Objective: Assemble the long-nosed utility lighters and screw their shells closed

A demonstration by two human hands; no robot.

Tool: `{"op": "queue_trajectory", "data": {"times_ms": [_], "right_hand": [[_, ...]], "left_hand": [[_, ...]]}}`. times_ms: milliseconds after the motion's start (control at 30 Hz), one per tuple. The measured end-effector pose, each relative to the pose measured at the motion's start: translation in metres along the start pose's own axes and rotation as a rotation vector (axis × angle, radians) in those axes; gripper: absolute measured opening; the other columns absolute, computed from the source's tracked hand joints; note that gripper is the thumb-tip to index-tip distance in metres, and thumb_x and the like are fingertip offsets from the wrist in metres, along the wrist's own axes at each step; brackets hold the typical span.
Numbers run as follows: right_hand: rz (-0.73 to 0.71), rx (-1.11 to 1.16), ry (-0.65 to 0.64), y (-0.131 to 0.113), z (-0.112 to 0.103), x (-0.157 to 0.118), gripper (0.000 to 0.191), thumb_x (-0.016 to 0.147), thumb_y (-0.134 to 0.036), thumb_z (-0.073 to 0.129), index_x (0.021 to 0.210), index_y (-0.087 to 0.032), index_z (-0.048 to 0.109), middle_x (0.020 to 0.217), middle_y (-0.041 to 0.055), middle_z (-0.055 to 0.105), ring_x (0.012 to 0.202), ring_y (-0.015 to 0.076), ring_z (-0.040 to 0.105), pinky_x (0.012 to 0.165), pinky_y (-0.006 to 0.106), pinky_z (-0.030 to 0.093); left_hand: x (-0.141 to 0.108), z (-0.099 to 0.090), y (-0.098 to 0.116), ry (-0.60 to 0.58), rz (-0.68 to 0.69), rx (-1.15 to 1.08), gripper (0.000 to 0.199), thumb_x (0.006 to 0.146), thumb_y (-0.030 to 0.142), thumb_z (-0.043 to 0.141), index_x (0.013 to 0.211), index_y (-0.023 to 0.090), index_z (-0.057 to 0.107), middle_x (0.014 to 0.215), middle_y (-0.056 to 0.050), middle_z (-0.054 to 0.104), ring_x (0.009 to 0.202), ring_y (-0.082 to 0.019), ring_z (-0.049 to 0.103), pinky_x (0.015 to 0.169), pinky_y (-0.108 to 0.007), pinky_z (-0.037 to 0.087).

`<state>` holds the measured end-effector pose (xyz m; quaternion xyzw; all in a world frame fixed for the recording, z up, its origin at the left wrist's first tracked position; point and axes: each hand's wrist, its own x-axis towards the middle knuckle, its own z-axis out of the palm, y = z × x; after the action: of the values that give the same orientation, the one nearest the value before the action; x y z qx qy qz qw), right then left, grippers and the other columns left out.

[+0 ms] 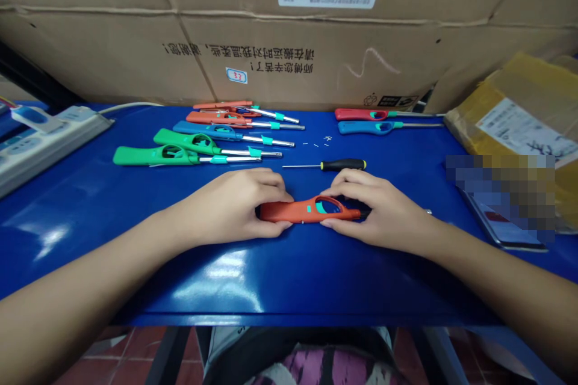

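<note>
An orange long-necked gas lighter (293,210) lies crosswise between my hands, low over the blue table. My left hand (253,201) grips the butt of its handle, thumb on the near side and fingers on the far side. My right hand (377,204) is closed round the other end, beside the trigger loop with its teal trigger; most of the metal neck is hidden behind that hand. Just beyond the lighter rests a screwdriver (343,165) with a black and yellow handle, its shaft pointing left. A few tiny white slivers (316,145) lie past it.
Several lighters, including a green one (153,156) and a blue one (208,130), lie at the back left. A red lighter (361,114) is at the back right. A power strip (54,138), a phone (506,222), a taped parcel (519,126) and a large carton (271,30) surround them.
</note>
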<state>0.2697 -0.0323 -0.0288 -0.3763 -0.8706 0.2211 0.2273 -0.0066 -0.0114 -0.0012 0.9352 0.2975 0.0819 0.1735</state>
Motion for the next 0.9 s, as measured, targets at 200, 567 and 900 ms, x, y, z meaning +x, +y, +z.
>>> {"op": "queue_trajectory", "data": {"times_ms": [200,567,900], "right_hand": [[0.011,-0.025,-0.023,-0.003,-0.004,0.001,0.023,0.083,-0.025,0.074,0.105,-0.022,0.07,0.099,0.0041,0.065,0.088,0.0183,0.062,0.078,0.033,0.048],[-0.013,-0.079,-0.063,0.0,-0.005,0.0,0.022,0.084,-0.031,0.075,0.102,-0.02,0.068,0.099,0.005,0.066,0.091,0.0203,0.062,0.08,0.034,0.049],[-0.138,-0.363,-0.1,-0.004,-0.006,-0.001,0.025,0.089,-0.034,0.064,0.107,-0.017,0.068,0.104,0.0097,0.069,0.092,0.0247,0.066,0.08,0.038,0.053]], "left_hand": [[0.001,0.004,0.001,0.005,0.017,0.009,0.025,0.088,0.032,0.069,0.109,0.02,0.074,0.098,-0.004,0.069,0.09,-0.02,0.066,0.081,-0.032,0.052],[-0.001,0.002,0.004,-0.009,0.041,0.096,0.023,0.093,0.033,0.066,0.109,0.019,0.074,0.103,-0.006,0.069,0.091,-0.021,0.068,0.079,-0.031,0.054],[-0.003,0.009,0.011,0.048,0.137,0.323,0.031,0.087,0.029,0.069,0.113,0.012,0.071,0.098,-0.01,0.071,0.086,-0.025,0.069,0.073,-0.035,0.057]]}}
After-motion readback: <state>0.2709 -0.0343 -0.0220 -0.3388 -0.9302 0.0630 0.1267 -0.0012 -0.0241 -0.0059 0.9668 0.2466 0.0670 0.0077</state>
